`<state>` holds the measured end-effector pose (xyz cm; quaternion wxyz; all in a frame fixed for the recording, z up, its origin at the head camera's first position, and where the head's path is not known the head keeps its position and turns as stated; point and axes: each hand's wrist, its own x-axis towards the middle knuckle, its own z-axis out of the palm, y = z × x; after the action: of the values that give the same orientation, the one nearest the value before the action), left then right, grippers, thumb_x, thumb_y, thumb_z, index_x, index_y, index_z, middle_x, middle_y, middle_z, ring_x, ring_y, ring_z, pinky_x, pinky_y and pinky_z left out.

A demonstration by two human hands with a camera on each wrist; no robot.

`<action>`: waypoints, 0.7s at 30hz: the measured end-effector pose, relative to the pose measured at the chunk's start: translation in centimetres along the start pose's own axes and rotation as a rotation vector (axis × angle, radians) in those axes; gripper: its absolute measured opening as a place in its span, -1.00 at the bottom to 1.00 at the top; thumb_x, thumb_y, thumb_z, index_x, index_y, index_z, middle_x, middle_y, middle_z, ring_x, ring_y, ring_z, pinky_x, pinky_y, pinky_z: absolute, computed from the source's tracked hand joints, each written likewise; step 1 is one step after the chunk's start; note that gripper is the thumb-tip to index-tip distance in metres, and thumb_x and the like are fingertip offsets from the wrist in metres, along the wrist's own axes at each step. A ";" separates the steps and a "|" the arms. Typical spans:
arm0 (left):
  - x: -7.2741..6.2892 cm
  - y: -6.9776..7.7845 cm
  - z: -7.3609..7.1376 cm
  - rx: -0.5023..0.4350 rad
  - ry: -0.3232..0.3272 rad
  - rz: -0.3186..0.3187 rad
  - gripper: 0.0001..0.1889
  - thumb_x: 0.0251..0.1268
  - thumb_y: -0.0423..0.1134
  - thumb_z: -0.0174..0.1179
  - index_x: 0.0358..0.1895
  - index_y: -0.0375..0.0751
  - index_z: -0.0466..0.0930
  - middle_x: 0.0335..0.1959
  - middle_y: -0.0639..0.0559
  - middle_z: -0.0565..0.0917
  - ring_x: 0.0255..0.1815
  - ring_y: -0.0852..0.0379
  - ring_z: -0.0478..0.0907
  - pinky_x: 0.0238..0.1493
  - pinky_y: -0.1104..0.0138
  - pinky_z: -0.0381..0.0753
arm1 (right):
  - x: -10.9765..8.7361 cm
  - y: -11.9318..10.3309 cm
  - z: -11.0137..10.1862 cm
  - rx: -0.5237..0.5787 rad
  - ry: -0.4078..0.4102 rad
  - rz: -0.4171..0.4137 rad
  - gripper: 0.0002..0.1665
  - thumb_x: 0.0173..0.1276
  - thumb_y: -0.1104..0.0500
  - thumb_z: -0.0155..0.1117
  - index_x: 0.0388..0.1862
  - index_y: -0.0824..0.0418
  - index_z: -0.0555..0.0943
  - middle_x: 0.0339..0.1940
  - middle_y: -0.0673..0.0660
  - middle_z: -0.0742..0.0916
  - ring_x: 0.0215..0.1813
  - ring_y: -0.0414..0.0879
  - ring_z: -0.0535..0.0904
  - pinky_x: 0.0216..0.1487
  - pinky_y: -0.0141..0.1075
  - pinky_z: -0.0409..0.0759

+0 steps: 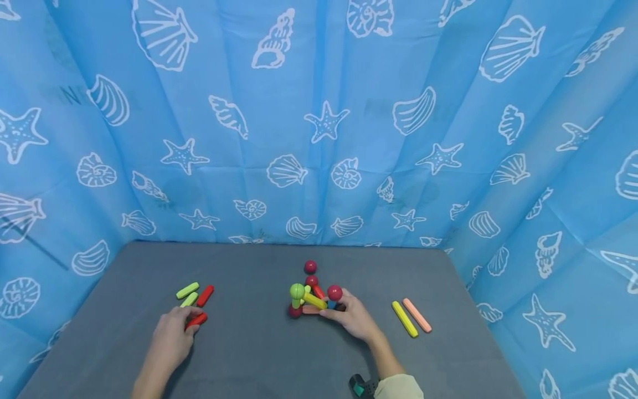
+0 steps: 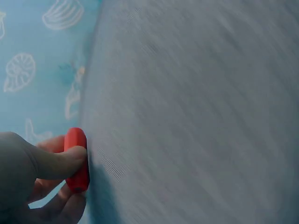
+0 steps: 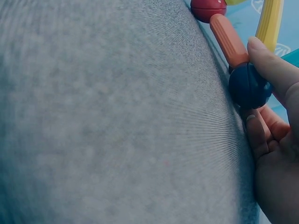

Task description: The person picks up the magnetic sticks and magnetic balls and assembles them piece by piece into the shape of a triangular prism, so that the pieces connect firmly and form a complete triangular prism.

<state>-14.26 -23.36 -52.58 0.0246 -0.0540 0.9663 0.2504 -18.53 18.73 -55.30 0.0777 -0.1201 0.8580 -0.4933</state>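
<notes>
In the head view, my left hand (image 1: 171, 332) is at the left of the table. It pinches a short red stick (image 2: 77, 161) between thumb and fingers, as the left wrist view shows. My right hand (image 1: 355, 317) grips a ball-and-stick model at its near right corner. There the thumb and fingers lie about a dark blue ball (image 3: 250, 85). A salmon stick (image 3: 229, 39) joins that ball to a dark red ball (image 3: 208, 9). Higher on the model are a yellow stick (image 1: 315, 301), a light green ball (image 1: 297, 291) and a red ball (image 1: 335, 292).
Beside the left hand lie two light green sticks (image 1: 187, 290) and another red stick (image 1: 205, 296). A long yellow stick (image 1: 405, 319) and a salmon one (image 1: 417, 315) lie right. A loose red ball (image 1: 310, 267) sits behind the model. Blue shell-print curtain (image 1: 319, 183) borders the grey table (image 1: 249, 354).
</notes>
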 end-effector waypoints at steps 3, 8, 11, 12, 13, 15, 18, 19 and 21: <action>0.0 1.8 -0.4 -0.055 0.000 0.019 -0.62 0.38 -0.37 0.29 0.24 -0.23 0.59 0.09 -0.29 0.62 0.03 -0.22 0.56 0.03 -0.17 0.52 | 0.0 -0.1 0.0 0.008 -0.003 0.001 -0.74 0.31 -0.03 0.48 -0.03 -0.08 0.77 -0.03 0.03 0.67 -0.03 -0.13 0.50 -0.01 -0.30 0.47; 0.1 7.3 -2.0 -0.230 0.070 0.159 -0.59 0.52 -0.33 0.15 0.37 -0.21 0.48 0.18 -0.25 0.56 0.11 -0.16 0.56 0.12 -0.11 0.58 | -0.1 0.1 0.0 -0.007 0.010 -0.011 -0.74 0.30 -0.04 0.49 -0.05 -0.09 0.77 -0.04 0.04 0.68 -0.06 -0.15 0.51 -0.04 -0.33 0.48; 0.2 11.2 -2.4 -0.284 0.098 0.283 -0.63 0.53 -0.31 0.14 0.33 -0.14 0.51 0.14 -0.15 0.59 0.03 -0.05 0.55 0.05 0.01 0.61 | -0.1 0.1 -0.1 -0.021 0.010 -0.014 -0.74 0.31 -0.06 0.48 -0.04 -0.09 0.77 -0.05 0.04 0.67 -0.06 -0.17 0.51 -0.04 -0.33 0.48; 0.2 12.5 -2.4 -0.298 0.101 0.320 -0.64 0.52 -0.30 0.15 0.31 -0.10 0.52 0.12 -0.11 0.61 0.00 -0.02 0.54 0.01 0.05 0.61 | -0.1 0.2 -0.1 -0.022 0.008 -0.014 -0.74 0.31 -0.07 0.48 -0.04 -0.09 0.77 -0.04 0.03 0.67 -0.06 -0.17 0.51 -0.03 -0.33 0.49; 0.3 13.7 -2.2 -0.311 0.099 0.357 -0.64 0.51 -0.29 0.17 0.30 -0.07 0.54 0.11 -0.07 0.63 -0.01 0.01 0.53 -0.02 0.09 0.61 | -0.1 0.2 -0.1 -0.026 0.005 -0.014 -0.73 0.32 -0.08 0.47 -0.03 -0.09 0.77 -0.04 0.03 0.67 -0.05 -0.16 0.51 -0.02 -0.32 0.50; 0.4 15.8 -1.7 -0.337 0.076 0.417 -0.63 0.49 -0.26 0.20 0.29 0.00 0.56 0.09 0.02 0.67 -0.02 0.08 0.51 -0.04 0.15 0.61 | 0.0 0.2 -0.1 -0.031 0.001 -0.015 -0.72 0.32 -0.09 0.46 -0.02 -0.09 0.77 -0.03 0.02 0.67 -0.03 -0.15 0.52 0.01 -0.28 0.51; 0.5 18.4 -0.4 -0.374 0.023 0.468 -0.61 0.43 -0.20 0.27 0.28 0.07 0.58 0.08 0.12 0.68 0.01 0.17 0.48 -0.02 0.20 0.63 | 0.0 0.2 -0.1 -0.034 -0.004 -0.012 -0.70 0.32 -0.11 0.46 0.00 -0.10 0.76 0.00 0.00 0.67 0.01 -0.13 0.52 0.06 -0.22 0.51; 0.6 19.0 0.2 -0.379 0.004 0.478 -0.62 0.40 -0.17 0.30 0.26 0.08 0.59 0.08 0.15 0.68 0.02 0.19 0.47 0.01 0.21 0.64 | 0.0 0.2 -0.1 -0.034 -0.006 -0.018 -0.69 0.33 -0.11 0.45 0.00 -0.09 0.76 0.00 0.01 0.67 0.02 -0.12 0.53 0.06 -0.20 0.51; 0.6 20.0 1.2 -0.385 -0.025 0.483 -0.62 0.34 -0.13 0.35 0.21 0.08 0.62 0.06 0.17 0.65 0.04 0.19 0.45 -0.03 0.25 0.65 | 0.0 0.1 -0.1 -0.029 -0.006 -0.023 -0.69 0.33 -0.11 0.45 0.01 -0.09 0.76 0.01 0.01 0.67 0.02 -0.10 0.54 0.07 -0.17 0.51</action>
<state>-17.21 -5.43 -44.06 -0.0345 0.1767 0.8856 0.4282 -18.60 18.91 -55.35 0.0726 -0.1325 0.8633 -0.4816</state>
